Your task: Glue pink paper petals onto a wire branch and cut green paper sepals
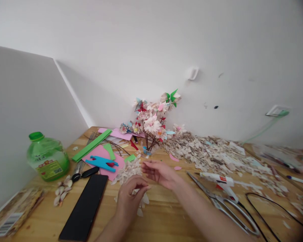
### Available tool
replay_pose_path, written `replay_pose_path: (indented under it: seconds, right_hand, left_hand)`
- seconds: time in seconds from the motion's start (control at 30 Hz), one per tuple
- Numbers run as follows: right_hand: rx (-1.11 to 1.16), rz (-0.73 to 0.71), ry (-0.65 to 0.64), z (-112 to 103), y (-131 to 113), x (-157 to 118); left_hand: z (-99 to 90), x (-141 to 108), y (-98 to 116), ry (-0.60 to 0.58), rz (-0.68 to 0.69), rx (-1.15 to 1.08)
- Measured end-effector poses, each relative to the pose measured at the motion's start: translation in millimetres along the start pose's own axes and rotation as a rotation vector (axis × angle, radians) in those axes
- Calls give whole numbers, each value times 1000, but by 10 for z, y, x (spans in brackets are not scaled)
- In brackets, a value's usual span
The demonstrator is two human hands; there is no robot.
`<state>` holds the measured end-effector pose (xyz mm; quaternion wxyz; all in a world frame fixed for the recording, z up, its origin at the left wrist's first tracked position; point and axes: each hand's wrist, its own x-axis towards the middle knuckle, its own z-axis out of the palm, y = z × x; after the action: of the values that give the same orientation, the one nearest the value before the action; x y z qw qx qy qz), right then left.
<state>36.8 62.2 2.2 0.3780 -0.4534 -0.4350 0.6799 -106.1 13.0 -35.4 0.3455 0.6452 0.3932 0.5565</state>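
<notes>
My left hand (132,196) is at the lower middle, its thumb and index finger pinched together; something small and pale may be between the fingertips, too small to make out. Just right of it and slightly farther off, my right hand (159,173) has its fingers stretched out, palm turned toward the left, with nothing visible in it. A pile of pale shell-like flakes (130,170) lies beyond and beside my left hand, and a few more flakes (144,199) lie under it. Behind the hands stands a bunch of pale flowers (152,124) on brown stems.
On the left are a green bottle (48,159), garlic cloves (62,192), a black phone (84,208) and coloured sheets (101,153). On the right, scissors (226,205) and a white glue gun (218,179) with a black cord lie before a large flake heap (204,151).
</notes>
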Motion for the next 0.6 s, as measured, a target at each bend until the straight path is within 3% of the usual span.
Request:
replay_pose_path:
  seconds: [0.23, 0.33, 0.43, 0.6]
  right_hand:
    - [-722, -71, -31, 417, -278, 832]
    - [-1050, -144, -32, 557, -318, 1119]
    - [-1303, -202, -51, 536, -305, 1269]
    - [-1545, -248, -159, 275, -245, 1315]
  left_hand:
    - [11, 33, -33, 129, -202, -157]
    - [-20, 51, -24, 168, -174, -98]
    - [-29, 9, -27, 139, -76, 22]
    - [0, -81, -53, 31, 50, 61]
